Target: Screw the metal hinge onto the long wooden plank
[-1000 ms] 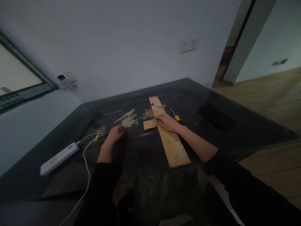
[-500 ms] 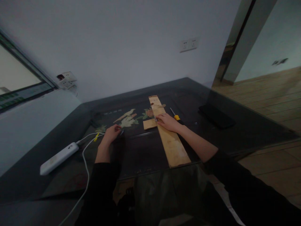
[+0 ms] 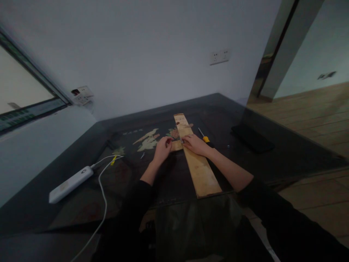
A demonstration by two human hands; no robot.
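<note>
A long wooden board lies lengthwise on the dark table. Against its left edge is a short wooden piece, partly covered by my left hand. The left fingers are curled into a pinch, and whatever is between them is too small to make out. My right hand rests on the board, its fingertips closed at a small metal piece where the two woods meet. A screwdriver with a yellow and black handle lies just beyond the right hand. Small screws lie left of my left hand.
A white power strip with a white cable sits on the left side. Toward the right lies a dark flat object. The table has a bird and flower picture and stands against a wall with sockets.
My left hand has moved right, from beside the small screws to the short wooden piece. The right hand stays on the board. The view has shifted slightly.
</note>
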